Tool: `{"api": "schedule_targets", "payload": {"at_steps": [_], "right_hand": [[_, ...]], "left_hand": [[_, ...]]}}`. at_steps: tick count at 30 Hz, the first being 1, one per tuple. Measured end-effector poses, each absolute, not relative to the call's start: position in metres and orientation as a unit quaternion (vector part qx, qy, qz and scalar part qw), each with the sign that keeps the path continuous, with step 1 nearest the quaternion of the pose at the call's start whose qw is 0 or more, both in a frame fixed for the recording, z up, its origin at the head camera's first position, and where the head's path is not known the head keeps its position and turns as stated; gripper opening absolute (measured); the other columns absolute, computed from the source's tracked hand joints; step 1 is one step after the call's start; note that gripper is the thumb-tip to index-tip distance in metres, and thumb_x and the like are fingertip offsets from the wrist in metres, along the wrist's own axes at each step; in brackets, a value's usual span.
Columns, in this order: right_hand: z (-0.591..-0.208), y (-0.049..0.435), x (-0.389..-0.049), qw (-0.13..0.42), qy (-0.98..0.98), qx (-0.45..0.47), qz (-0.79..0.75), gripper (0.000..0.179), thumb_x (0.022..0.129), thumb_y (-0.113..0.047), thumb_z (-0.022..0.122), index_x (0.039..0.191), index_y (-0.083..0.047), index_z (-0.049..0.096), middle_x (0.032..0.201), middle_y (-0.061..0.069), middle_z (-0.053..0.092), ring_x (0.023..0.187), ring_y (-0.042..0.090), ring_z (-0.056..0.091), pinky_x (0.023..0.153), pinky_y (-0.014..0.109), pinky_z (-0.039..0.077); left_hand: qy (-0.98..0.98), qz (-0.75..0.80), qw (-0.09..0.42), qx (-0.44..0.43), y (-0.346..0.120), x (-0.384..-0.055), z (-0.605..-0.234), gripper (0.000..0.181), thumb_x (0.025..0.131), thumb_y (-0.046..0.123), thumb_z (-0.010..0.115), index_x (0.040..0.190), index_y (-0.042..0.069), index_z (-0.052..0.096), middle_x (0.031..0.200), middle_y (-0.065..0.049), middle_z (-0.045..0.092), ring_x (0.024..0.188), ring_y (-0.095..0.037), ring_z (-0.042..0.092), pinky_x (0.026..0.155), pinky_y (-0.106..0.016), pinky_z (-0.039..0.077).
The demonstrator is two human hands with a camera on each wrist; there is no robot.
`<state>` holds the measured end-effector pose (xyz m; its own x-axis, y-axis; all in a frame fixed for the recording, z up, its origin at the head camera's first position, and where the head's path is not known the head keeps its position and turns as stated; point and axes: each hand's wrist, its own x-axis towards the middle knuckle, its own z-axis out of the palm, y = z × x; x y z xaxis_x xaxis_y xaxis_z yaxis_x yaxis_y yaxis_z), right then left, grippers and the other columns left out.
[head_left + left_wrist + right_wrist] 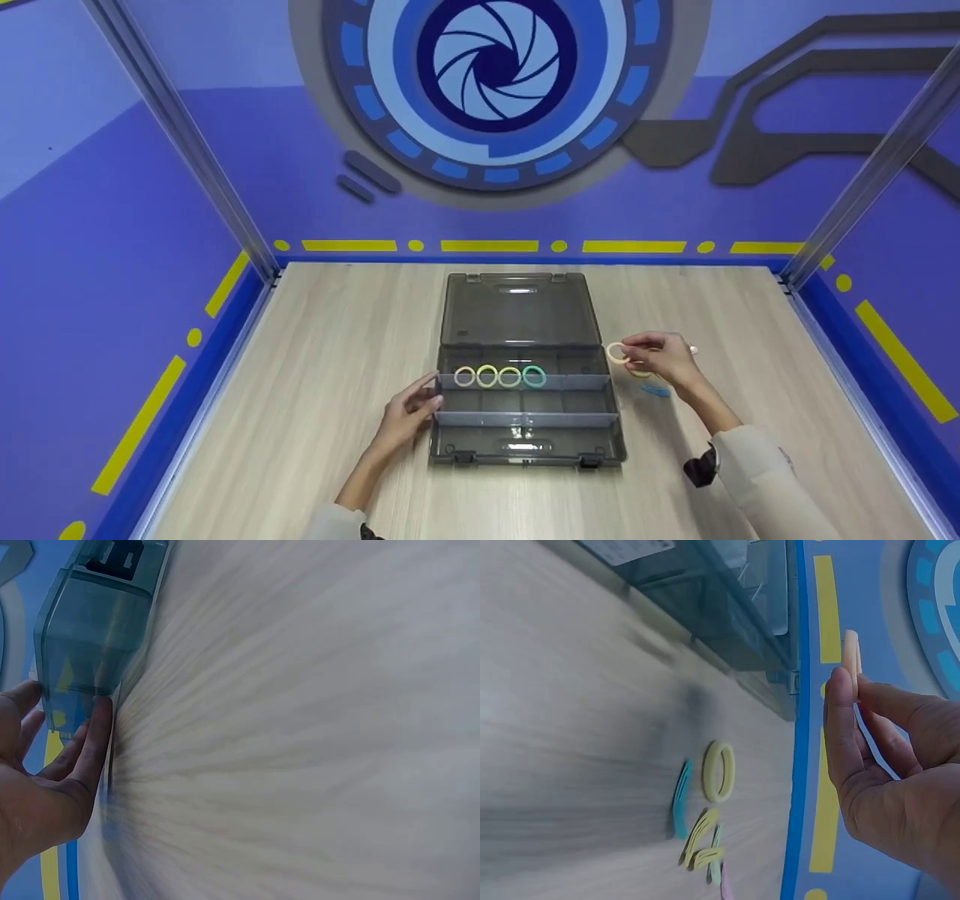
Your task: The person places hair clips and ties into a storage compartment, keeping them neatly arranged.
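My right hand (664,358) pinches a pale cream hair tie (617,353) between thumb and fingertips, raised beside the right side of an open smoky plastic organizer box (527,442). That hair tie (850,660) is seen edge-on in the right wrist view. My left hand (405,415) touches the box's left side, its fingers extended against the wall (94,652). Four ring-shaped hair ties stand in a row along the upper divider: cream (465,376), yellow (487,376), pale yellow (509,376) and turquoise (534,376).
On the table right of the box lie a yellow hair tie (718,772), a blue clip-like piece (681,799) and several thin yellow, green and pink pieces (701,834), partly under my right hand in the head view. The open lid (521,311) lies toward the back wall.
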<state>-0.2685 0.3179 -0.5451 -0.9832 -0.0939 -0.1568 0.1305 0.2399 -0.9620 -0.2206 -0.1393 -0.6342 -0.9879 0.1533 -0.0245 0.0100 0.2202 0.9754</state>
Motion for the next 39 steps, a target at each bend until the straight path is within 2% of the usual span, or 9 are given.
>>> {"api": "schedule_targets", "payload": {"at_steps": [7,13,16,23,32,35,39], "right_hand": [[-0.545,0.298,-0.280,0.096,0.795,0.005,-0.598,0.032,0.099,-0.003,0.065,0.123,0.018,0.062,0.101,0.013,0.074,0.080,0.008,0.074,0.079,0.027,0.062],[-0.548,0.280,-0.288,0.097,0.796,-0.006,-0.598,0.031,0.099,-0.004,0.065,0.122,0.017,0.063,0.101,0.010,0.074,0.081,0.009,0.074,0.080,0.030,0.062],[-0.548,0.274,-0.291,0.094,0.795,-0.005,-0.599,0.030,0.099,-0.003,0.064,0.121,0.018,0.063,0.100,0.008,0.075,0.080,0.009,0.074,0.078,0.028,0.062],[-0.548,0.267,-0.293,0.087,0.816,-0.015,-0.571,0.026,0.099,-0.004,0.064,0.118,0.014,0.067,0.107,0.016,0.074,0.084,0.007,0.072,0.083,0.032,0.062],[-0.549,0.258,-0.297,0.080,0.837,-0.034,-0.540,0.022,0.097,-0.005,0.067,0.112,0.012,0.070,0.101,0.016,0.075,0.075,0.006,0.068,0.072,0.028,0.062],[-0.551,0.251,-0.297,0.079,0.836,-0.041,-0.542,0.022,0.096,-0.004,0.069,0.110,0.013,0.070,0.101,0.020,0.076,0.073,0.005,0.067,0.068,0.023,0.061],[-0.555,0.244,-0.297,0.078,0.838,-0.048,-0.538,0.019,0.093,0.000,0.071,0.106,0.014,0.071,0.097,0.024,0.076,0.072,0.006,0.068,0.068,0.025,0.062]], "left_hand": [[0.774,0.629,0.058,0.050,-0.141,-0.219,-0.638,0.053,0.100,0.014,0.066,0.149,0.001,0.050,0.122,-0.023,0.065,0.093,-0.012,0.063,0.078,-0.020,0.054],[0.768,0.636,0.058,0.041,-0.144,-0.220,-0.636,0.053,0.101,0.014,0.066,0.149,0.003,0.050,0.124,-0.022,0.064,0.095,-0.013,0.063,0.079,-0.023,0.056],[0.769,0.634,0.067,0.045,-0.145,-0.221,-0.634,0.054,0.101,0.017,0.065,0.151,0.004,0.048,0.126,-0.021,0.063,0.097,-0.016,0.064,0.082,-0.026,0.058],[0.767,0.636,0.072,0.045,-0.146,-0.221,-0.633,0.055,0.102,0.020,0.064,0.152,0.006,0.047,0.128,-0.022,0.061,0.102,-0.020,0.064,0.085,-0.029,0.059],[0.759,0.644,0.067,0.061,-0.140,-0.219,-0.638,0.054,0.102,0.016,0.064,0.151,0.003,0.047,0.126,-0.024,0.061,0.098,-0.014,0.063,0.083,-0.022,0.056],[0.758,0.646,0.064,0.058,-0.140,-0.219,-0.639,0.054,0.101,0.016,0.065,0.151,0.003,0.048,0.126,-0.024,0.062,0.097,-0.013,0.063,0.082,-0.021,0.056],[0.763,0.641,0.056,0.066,-0.141,-0.218,-0.639,0.054,0.101,0.018,0.066,0.150,0.004,0.049,0.125,-0.024,0.063,0.095,-0.009,0.062,0.081,-0.021,0.056]]}}
